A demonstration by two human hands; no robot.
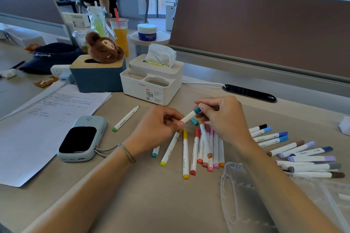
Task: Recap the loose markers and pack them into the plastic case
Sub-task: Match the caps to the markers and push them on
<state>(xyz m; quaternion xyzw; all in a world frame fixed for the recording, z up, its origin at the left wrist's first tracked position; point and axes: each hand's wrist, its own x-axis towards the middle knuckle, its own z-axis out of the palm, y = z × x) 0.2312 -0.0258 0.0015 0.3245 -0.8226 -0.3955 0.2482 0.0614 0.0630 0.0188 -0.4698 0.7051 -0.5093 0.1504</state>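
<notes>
- Two hands on one marker: left hand [161, 126] pinches the white barrel of the teal marker [190, 116] near its lower end, fingers curled round it; right hand [223, 117] has fingertips closed on the teal cap end, thumb side hidden
- Marker held above the desk [170, 204], tilted, cap end up and to the right; judged step: pressing the cap home, seating not confirmable from this view
- Handling est.: marker light, stiff plastic tube, smooth, prob. a bit slippery; no fragility concern. Best hold = mid-barrel w/ one hand, cap between finger pads of the other, push along the axis; a skewed push could let the cap slip off
- Warm-colour group [200, 149] (yellow, red, orange, pink) lies fanned on the desk just below the hands, some touching
- Blue/purple/brown group [295, 151] lies right of the right wrist, roughly parallel, several touching
- A green marker [126, 118] lies apart, to the left, near the power bank [81, 142]
- Plastic case [246, 195] clear, lower right, partly under the right forearm; no marker seen inside, though the far side is hard to read
- Progress est.: early, packing not begun
- Also on desk: printed sheets [37, 128], white tissue box [153, 79]
</notes>
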